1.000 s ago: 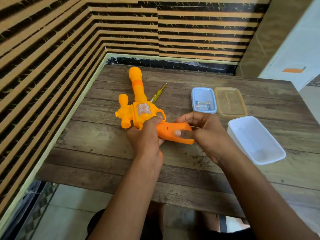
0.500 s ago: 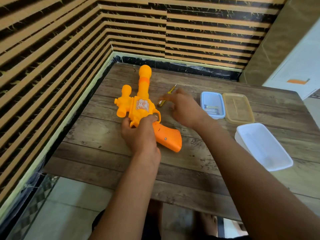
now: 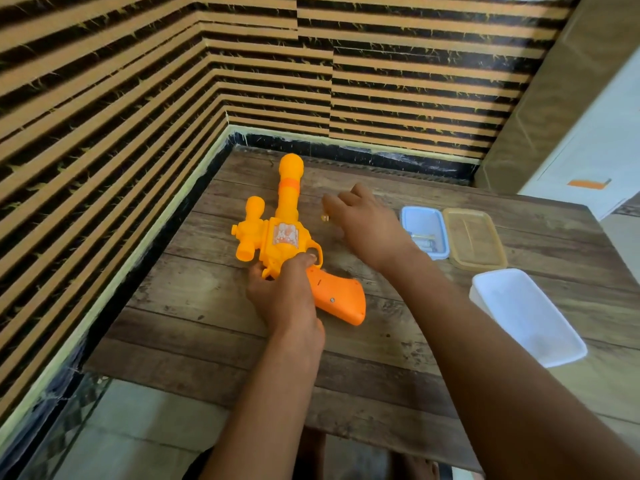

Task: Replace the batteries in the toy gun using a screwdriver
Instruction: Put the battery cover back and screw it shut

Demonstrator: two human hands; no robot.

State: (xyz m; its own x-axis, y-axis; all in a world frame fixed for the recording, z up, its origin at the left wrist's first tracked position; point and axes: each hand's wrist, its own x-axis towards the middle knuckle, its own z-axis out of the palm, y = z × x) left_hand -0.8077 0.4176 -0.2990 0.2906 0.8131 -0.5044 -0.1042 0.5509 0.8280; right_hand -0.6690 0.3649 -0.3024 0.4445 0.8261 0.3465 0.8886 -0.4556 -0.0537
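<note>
Head view: left hand (image 3: 284, 293) grips toy gun (image 3: 284, 237); right hand (image 3: 367, 226) over screwdriver (image 3: 325, 218).

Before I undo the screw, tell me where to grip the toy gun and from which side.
Grip the toy gun at the rear of its body, from the near left, where the left hand holds it. It lies flat, barrel pointing away, screw on the handle facing up, so the screw should stay clear.

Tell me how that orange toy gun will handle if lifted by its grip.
The toy gun looks like rigid moulded plastic, so probably stiff and light for its size. Lying flat on the table, it shouldn't roll. The long barrel may tip it forward.
</note>
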